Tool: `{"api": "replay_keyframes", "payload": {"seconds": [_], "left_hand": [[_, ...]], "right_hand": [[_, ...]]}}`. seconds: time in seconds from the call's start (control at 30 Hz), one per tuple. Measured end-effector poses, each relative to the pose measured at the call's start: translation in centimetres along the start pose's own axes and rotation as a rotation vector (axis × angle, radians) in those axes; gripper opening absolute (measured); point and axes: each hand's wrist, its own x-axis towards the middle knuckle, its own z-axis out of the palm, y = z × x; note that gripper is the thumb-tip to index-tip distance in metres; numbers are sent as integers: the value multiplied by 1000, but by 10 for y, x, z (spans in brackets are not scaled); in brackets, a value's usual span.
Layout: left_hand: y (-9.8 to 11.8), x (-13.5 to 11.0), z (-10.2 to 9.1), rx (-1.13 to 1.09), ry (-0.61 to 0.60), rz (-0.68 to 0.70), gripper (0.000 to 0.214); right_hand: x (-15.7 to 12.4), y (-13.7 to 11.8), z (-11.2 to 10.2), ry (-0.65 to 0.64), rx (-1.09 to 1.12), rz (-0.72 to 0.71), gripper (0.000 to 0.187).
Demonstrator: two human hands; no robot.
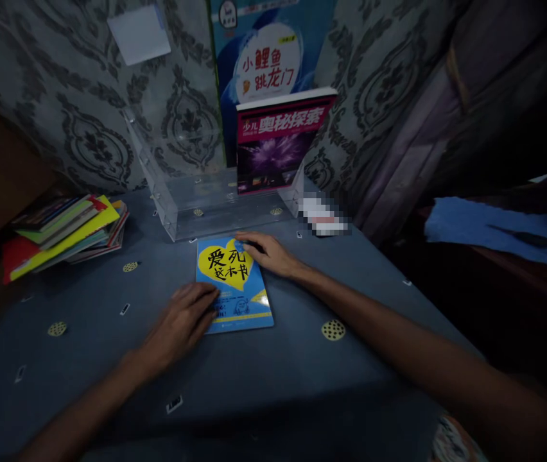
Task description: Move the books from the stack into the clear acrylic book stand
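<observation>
A blue book (249,314) with a yellow heart on its cover lies closed on the table in front of me. My left hand (189,314) holds the book by its left edge, fingers bent over the cover and thumb lower down. At the top right corner my right hand (271,253) has its fingers curled on the book's upper edge. Just behind stands a clear plastic book rack (158,183). A magenta and purple book (276,147) leans upright in the rack's right side.
To the left, several books and booklets (66,231) form an uneven pile on the dark patterned table (273,391). A blurred white item (324,215) lies right of the rack. Behind it stands a large blue book (273,38) against the patterned wall covering. Blue cloth (504,221) lies far right.
</observation>
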Motion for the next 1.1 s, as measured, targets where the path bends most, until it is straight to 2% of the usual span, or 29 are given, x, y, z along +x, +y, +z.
{"api": "replay_keyframes", "payload": {"seconds": [0.23, 0.33, 0.43, 0.53, 0.7, 0.9, 1.1], "left_hand": [[-32, 86, 21, 124, 58, -92, 33], [-30, 115, 28, 125, 28, -87, 32], [-18, 126, 32, 108, -13, -26, 33], [-3, 116, 33, 61, -37, 67, 33], [25, 78, 26, -81, -76, 181, 35], [52, 42, 18, -115, -140, 197, 35], [65, 36, 17, -64, -104, 165, 25]], "right_hand": [[7, 4, -4, 136, 529, 174, 35], [8, 6, -3, 167, 644, 230, 35], [9, 4, -3, 184, 677, 276, 30], [10, 1, -4, 167, 676, 296, 25], [11, -1, -5, 148, 630, 295, 26], [11, 6, -2, 147, 500, 232, 28], [7, 6, -3, 156, 158, 94, 31]]}}
